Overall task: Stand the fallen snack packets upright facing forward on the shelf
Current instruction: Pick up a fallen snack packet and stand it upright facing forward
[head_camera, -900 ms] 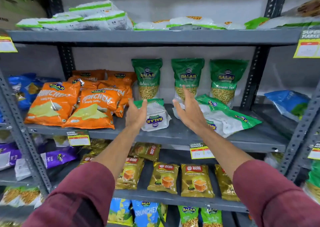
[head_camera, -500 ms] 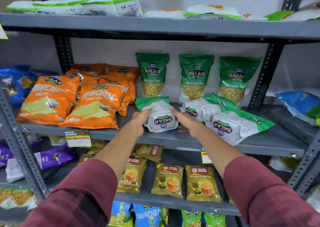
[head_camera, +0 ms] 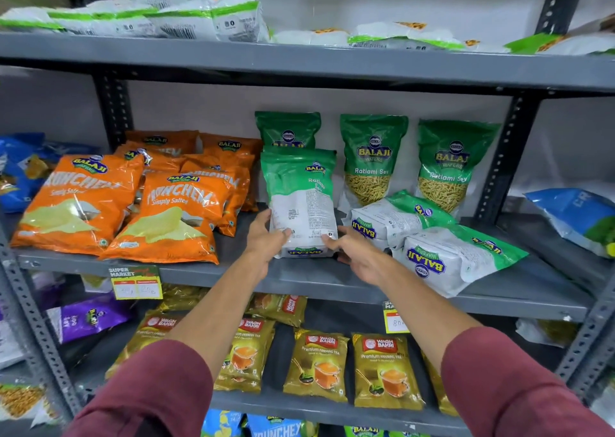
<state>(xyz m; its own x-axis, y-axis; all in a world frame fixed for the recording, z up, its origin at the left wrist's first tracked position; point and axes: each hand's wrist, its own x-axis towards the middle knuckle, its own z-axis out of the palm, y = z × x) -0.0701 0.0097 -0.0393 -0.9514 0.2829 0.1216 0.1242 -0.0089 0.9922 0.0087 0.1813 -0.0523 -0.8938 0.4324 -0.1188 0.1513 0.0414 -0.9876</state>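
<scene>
A green and white Ratlami Sev packet (head_camera: 301,200) stands upright on the grey middle shelf (head_camera: 299,278), its printed back side towards me. My left hand (head_camera: 266,240) grips its lower left edge and my right hand (head_camera: 357,253) its lower right corner. Behind it stands another green packet (head_camera: 288,130), partly hidden. Two more (head_camera: 372,157) (head_camera: 451,163) stand upright facing forward at the back. Two fallen packets (head_camera: 396,218) (head_camera: 456,258) lie flat to the right of my right hand.
Orange Crunchem bags (head_camera: 80,203) lean in a pile on the shelf's left. A blue bag (head_camera: 579,217) lies on the neighbouring shelf at right. White and green packets (head_camera: 186,13) lie on the top shelf. Tea pouches (head_camera: 316,363) fill the shelf below.
Both hands closed on the fallen packet in the middle and tipped it up from lying flat to standing. The camera moved closer to the shelf.
</scene>
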